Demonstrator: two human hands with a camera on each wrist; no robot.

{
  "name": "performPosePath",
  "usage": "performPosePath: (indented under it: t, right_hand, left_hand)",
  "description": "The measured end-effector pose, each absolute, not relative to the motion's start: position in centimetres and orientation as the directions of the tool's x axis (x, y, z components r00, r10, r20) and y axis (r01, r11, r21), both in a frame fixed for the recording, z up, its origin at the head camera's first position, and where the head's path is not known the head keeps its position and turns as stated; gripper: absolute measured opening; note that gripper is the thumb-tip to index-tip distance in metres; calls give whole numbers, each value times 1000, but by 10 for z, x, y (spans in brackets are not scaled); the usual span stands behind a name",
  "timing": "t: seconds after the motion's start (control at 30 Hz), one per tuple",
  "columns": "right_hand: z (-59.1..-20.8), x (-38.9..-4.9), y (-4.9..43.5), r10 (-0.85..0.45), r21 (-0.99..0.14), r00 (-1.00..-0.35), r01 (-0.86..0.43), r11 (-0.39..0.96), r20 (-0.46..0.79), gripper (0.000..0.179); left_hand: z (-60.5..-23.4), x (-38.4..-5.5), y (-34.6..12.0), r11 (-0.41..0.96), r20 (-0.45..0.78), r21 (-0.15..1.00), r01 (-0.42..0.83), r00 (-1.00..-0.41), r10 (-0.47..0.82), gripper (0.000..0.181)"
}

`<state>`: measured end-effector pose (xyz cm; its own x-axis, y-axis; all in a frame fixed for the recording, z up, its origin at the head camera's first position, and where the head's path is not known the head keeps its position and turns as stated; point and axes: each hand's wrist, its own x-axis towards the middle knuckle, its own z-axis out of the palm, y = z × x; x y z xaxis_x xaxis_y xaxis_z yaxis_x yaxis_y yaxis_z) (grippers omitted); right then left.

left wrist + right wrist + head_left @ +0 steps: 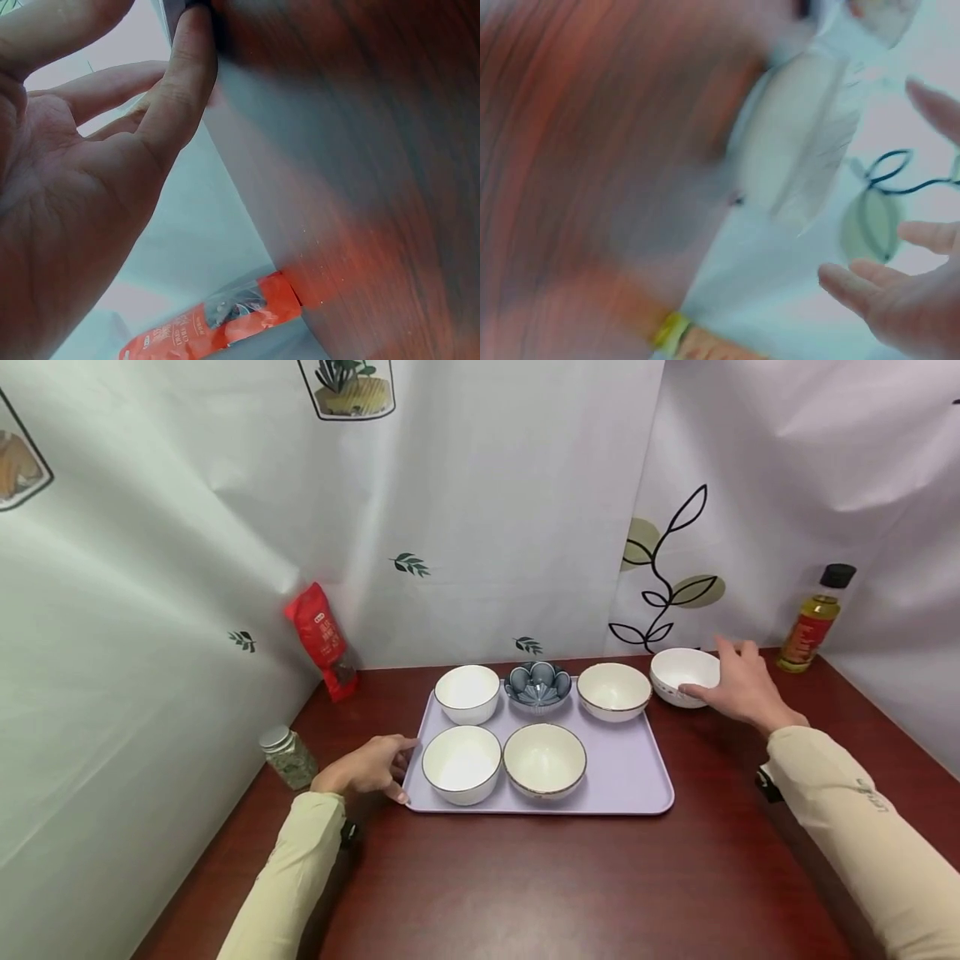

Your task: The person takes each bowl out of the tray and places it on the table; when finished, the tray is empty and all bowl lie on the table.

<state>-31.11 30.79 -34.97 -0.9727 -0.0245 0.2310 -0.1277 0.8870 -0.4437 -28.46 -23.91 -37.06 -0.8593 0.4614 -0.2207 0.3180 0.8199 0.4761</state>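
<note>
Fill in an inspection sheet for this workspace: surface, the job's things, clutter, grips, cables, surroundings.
Surface: glossy, reddish-brown wood-grain tabletop.
Job's things: lilac tray carrying four white bowls and one blue-grey petal-patterned bowl; a fifth white bowl sits off the tray, to its right.
Clutter: red printed pouch at back left; lidded glass jar of green contents at left; black-capped oil bottle at back right.
Grips: left hand touches the tray's left edge; right hand at the fifth bowl's right side, fingers spread, contact unclear.
Cables: nothing seen.
Surroundings: pale sheeting with plant prints, at back and sides.
</note>
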Motion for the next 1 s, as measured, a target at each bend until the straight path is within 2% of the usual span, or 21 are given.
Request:
performPosePath:
  t: [0.1,0.2,0.47,0.77,1.0]
  right_hand:
    - [-345,-303,290,-72,-432,-934,-229,872,350,79]
    - [-343,-298,271,-96,-465,-919,-281,839,382,72]
    - [-351,-292,242,-94,-598,-986,-160,785,140,87]
    - [-366,-310,229,-161,-682,-987,-136,719,28,108]
    - [-376,-326,228,-212,-747,-977,-139,651,-4,121]
  left_hand:
    - [-370,-285,-240,818,-215,478,319,-861,461,96]
    - [-370,-285,-241,816,-212,481,321,-860,463,96]
    - [-371,-284,-240,807,-214,488,332,-851,480,95]
    - [-369,-284,-240,812,-219,479,334,-850,478,95]
    - [-370,-283,-241,805,-227,505,312,-852,472,94]
